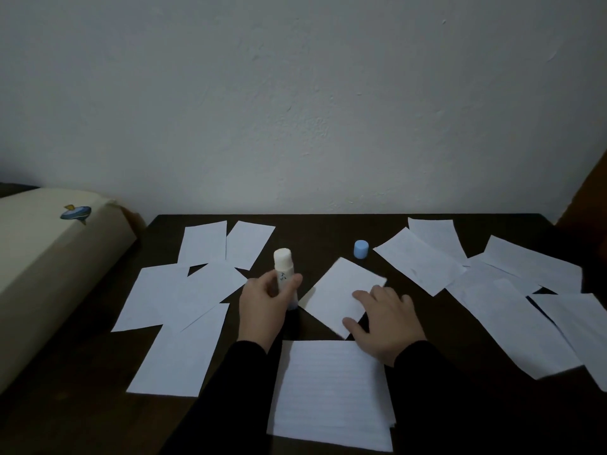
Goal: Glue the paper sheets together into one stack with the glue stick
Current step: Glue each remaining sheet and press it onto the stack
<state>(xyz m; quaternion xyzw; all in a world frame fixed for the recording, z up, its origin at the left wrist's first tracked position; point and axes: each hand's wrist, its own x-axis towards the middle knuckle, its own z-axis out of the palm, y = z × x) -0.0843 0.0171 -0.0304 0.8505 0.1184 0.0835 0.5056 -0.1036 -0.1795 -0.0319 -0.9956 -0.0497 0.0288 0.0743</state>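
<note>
Two hands work mid-table point(328, 231). I see my left hand point(262, 303) curled round the glue stick point(284, 270), upright, its uncapped tip above the fingers. My right hand point(384, 320) lies flat, fingers spread, on a tilted sheet point(338, 290) above the stack point(331, 392). The cap point(361, 249) stands apart.

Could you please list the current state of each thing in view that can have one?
glue stick: uncapped, upright, glue extended, held by left hand
blue cap: off, standing alone on table
small sheet: flat, angled, right hand resting on it
stack: lined sheet on top, edges slightly offset
loose sheets: scattered left and right, some overlapping
</note>
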